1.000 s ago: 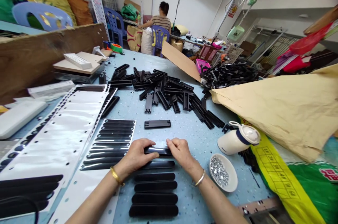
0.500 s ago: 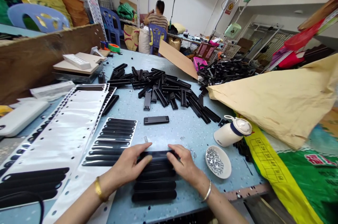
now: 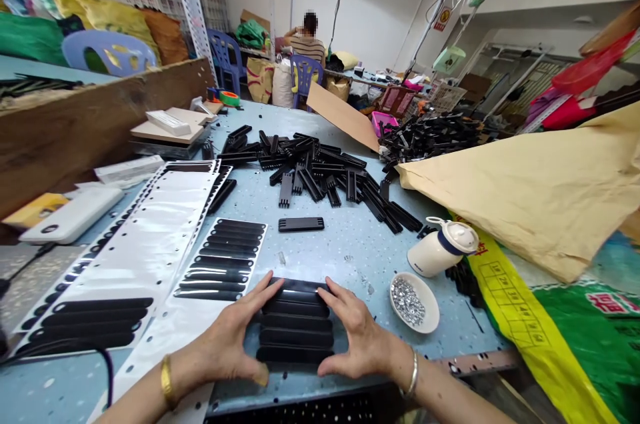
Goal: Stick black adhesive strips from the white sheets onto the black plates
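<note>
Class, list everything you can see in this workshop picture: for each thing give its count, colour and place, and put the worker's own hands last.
Row of strips: five, black, front edge, between both hands.
Sticker sheets: several, white with black strips, left of the table.
Single flat piece: one, black, table middle.
Comb-like parts pile: many, black, table centre; a second pile far right.
Bowl: one, white, holding silvery bits, right of the hands.
Bottle: one, white, on its side, behind the bowl.
Paper sack: one, tan, right.
Seated person: one, far back.
Left hand: at the row's left end, fingers spread.
Right hand: at the row's right end, fingers spread.
</note>
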{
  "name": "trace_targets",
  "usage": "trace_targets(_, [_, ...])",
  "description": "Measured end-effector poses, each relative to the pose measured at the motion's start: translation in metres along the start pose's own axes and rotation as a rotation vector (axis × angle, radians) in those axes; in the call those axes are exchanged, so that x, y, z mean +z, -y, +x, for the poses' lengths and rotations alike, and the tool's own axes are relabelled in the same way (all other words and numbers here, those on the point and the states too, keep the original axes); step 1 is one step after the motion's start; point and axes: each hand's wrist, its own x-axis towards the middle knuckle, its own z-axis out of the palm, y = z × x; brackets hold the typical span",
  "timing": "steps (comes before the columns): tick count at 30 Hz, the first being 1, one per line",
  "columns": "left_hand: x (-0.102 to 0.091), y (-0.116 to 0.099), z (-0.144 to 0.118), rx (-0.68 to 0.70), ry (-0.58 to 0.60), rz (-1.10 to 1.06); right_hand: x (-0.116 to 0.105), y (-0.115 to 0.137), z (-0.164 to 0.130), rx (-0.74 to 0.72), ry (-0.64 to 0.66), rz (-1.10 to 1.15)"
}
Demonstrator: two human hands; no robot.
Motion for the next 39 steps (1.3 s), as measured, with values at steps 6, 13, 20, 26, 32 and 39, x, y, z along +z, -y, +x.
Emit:
trace_targets(6, [-0.002, 0.006, -0.002, 0.030, 0.040, 0.069, -0.003, -0.002, -0.009, 0.001, 0.033, 0.016])
trace_targets(13, [-0.002, 0.004, -0.001, 0.012, 0.080, 0.089, -0.001, -0.002, -0.021, -0.057, 0.033, -0.003])
trace_targets(20, [0.007, 0.011, 0.000, 0.112, -0.039, 0.102, 0.011, -0.009, -0.010, -0.034, 0.004, 0.011])
trace_targets(26, [-0.013, -0.010, 0.007, -0.073, -0.033, -0.072, -0.006, -0.017, 0.003, 0.020, -0.009, 0.245])
trace_targets(32, [-0.030, -0.024, 0.003, -0.604, 0.129, -0.649, -0.033, -0.019, 0.031, 0.510, 0.275, 0.990])
trace_targets(39, [-0.034, -0.010, 0.040, -0.896, 0.063, -0.922, -0.022, -0.055, 0.092, 0.845, 0.500, 1.138])
